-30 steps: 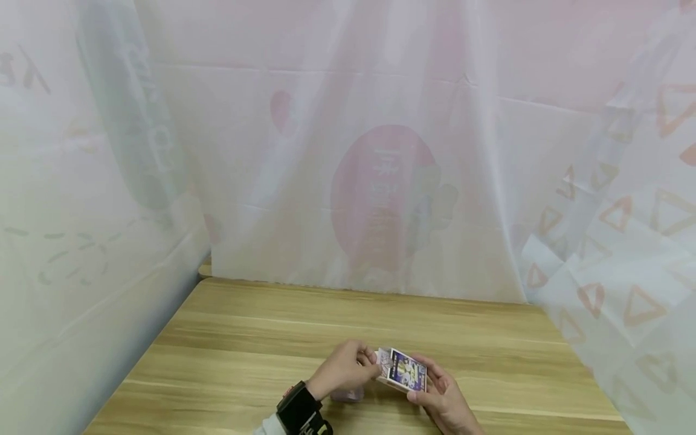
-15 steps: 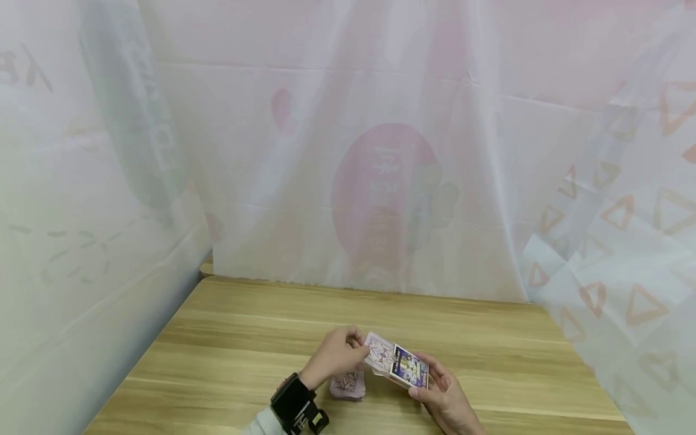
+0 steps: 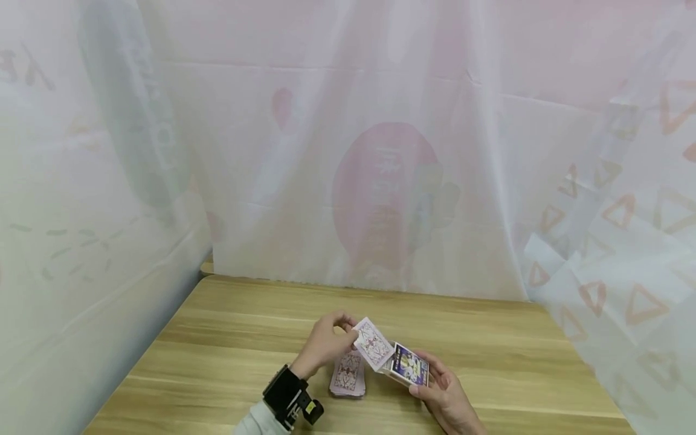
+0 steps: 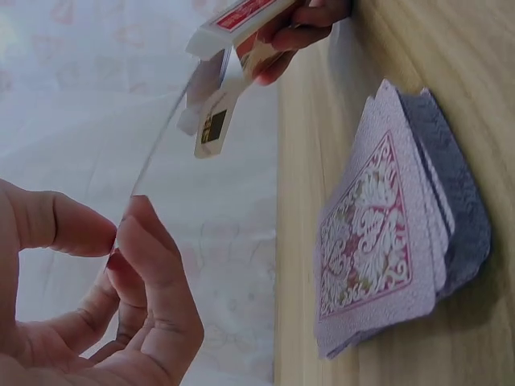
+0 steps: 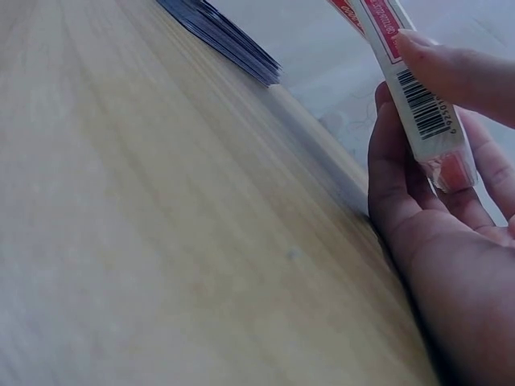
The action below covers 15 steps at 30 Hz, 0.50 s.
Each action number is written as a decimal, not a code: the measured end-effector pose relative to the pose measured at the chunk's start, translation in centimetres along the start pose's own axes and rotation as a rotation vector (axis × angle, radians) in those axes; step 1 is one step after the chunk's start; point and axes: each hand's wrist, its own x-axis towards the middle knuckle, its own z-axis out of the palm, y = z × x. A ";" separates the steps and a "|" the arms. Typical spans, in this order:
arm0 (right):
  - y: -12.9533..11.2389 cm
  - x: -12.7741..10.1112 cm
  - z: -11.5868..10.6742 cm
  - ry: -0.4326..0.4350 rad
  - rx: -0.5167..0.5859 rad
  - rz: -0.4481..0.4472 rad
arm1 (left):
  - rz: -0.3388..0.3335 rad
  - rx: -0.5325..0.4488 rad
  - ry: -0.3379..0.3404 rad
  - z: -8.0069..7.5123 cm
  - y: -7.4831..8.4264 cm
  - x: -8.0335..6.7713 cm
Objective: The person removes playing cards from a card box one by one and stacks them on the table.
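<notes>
My left hand [image 3: 326, 342] pinches a playing card [image 3: 373, 344] by its edge between thumb and fingers. The card has a red patterned back, and its lower corner overlaps the open end of the card box [image 3: 410, 364]. My right hand [image 3: 447, 396] holds that box, tilted, with a dark picture on its upper face and a barcode [image 5: 423, 104] on its side. In the left wrist view the box's flap [image 4: 215, 127] hangs open and the card shows nearly edge-on. Below my left hand a stack of playing cards [image 4: 366, 233] lies back side up, slightly uneven.
The wooden table [image 3: 250, 320] carries the stack near its front. Pale printed sheeting [image 3: 304, 181] hangs behind the table and along both sides. A black strap with a small camera [image 3: 292, 396] sits on the left wrist.
My left hand has drawn the card out of the box, moving up and to the left. The stack on the table has come into fuller view. The right hand and box stay nearly still.
</notes>
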 end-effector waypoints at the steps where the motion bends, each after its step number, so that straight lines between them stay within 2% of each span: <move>1: 0.0 0.0 0.0 0.004 -0.002 0.001 | 0.002 0.007 0.016 -0.1 -0.1 0.1; 4: -0.1 0.0 0.0 0.009 -0.005 0.001 | -0.002 0.034 0.055 -0.6 -0.6 0.5; 8: -0.1 0.0 -0.1 0.015 -0.005 0.003 | -0.034 0.060 0.073 -1.2 -1.2 0.8; 15: 0.3 0.0 -0.2 0.063 -0.017 0.029 | -0.078 0.101 0.021 -2.0 -1.9 1.0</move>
